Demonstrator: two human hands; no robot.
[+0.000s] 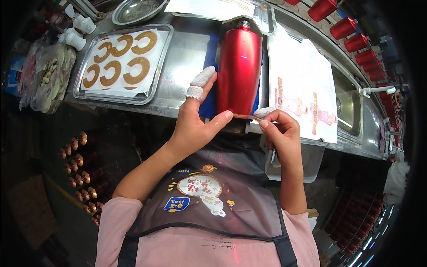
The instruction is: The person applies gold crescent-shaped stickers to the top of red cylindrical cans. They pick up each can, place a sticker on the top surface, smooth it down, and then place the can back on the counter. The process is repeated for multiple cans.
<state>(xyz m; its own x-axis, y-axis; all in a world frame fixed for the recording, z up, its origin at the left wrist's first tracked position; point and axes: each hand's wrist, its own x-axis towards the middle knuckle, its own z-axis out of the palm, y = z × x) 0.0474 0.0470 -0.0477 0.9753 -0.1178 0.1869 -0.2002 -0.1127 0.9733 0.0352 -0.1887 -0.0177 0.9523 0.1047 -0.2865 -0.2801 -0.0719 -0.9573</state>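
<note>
A glossy red bottle with a bare threaded neck lies before me on blue cloth, base toward me. My left hand holds its left side, a white finger cot on the raised finger. That hand's thumb presses at the base edge, where a thin gold-brown strip runs across. Between thumb and finger, my right hand pinches the strip's right end, close to the bottle. A white cot covers one right finger too. The fingers under the bottle's left side are hidden.
On the left, a metal tray holds white sheets with gold C-shaped pieces. White sheets with printed strips and figures lie right of the bottle. A sink is farther right. Racked red bottles stand beyond; a metal bowl sits behind.
</note>
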